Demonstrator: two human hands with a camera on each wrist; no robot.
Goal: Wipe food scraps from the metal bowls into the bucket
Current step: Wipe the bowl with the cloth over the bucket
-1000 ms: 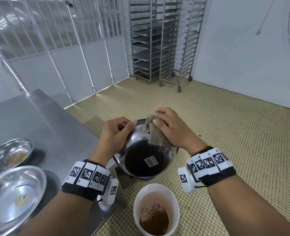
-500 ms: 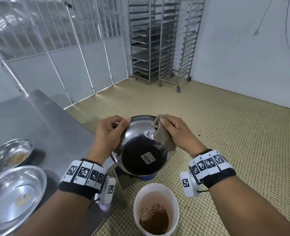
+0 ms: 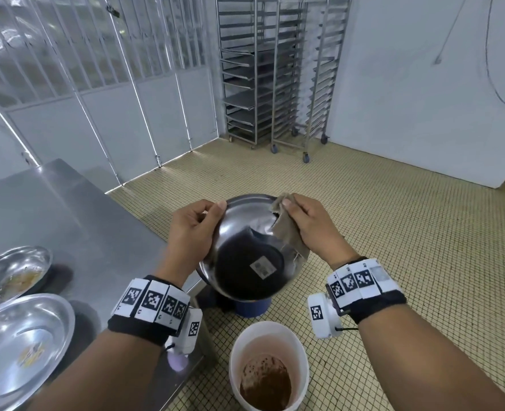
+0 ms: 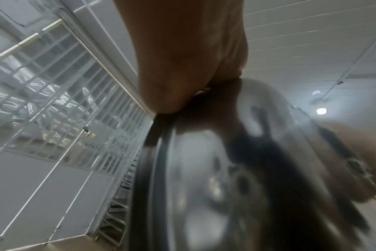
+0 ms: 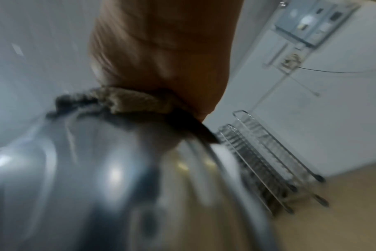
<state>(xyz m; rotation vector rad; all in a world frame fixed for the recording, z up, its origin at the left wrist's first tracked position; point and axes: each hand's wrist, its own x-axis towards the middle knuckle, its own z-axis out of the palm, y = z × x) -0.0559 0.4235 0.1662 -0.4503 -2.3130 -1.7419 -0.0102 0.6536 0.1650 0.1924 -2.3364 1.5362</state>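
Note:
A metal bowl [image 3: 246, 259] is held tipped away from me, its underside with a sticker facing the head camera. My left hand [image 3: 195, 229] grips its left rim, thumb on the outside; in the left wrist view the bowl [image 4: 236, 178] fills the frame, blurred. My right hand [image 3: 307, 223] pinches a beige cloth [image 3: 286, 232] over the bowl's right rim; the fingers inside the bowl are hidden. The right wrist view shows the cloth [image 5: 127, 100] draped on the rim. A white bucket [image 3: 301, 354] with brown scraps stands on the floor below the bowl.
A steel table [image 3: 67, 215] on the left carries two more metal bowls: one with scraps [image 3: 14, 275], one nearer me [image 3: 23, 351]. A blue object [image 3: 252, 307] sits under the held bowl. Wheeled tray racks [image 3: 275, 69] stand at the far wall on a tiled floor.
The bowl has been lifted a little and tipped further, and my right hand with the cloth has slid back up to the bowl's right rim. The left hand keeps its grip.

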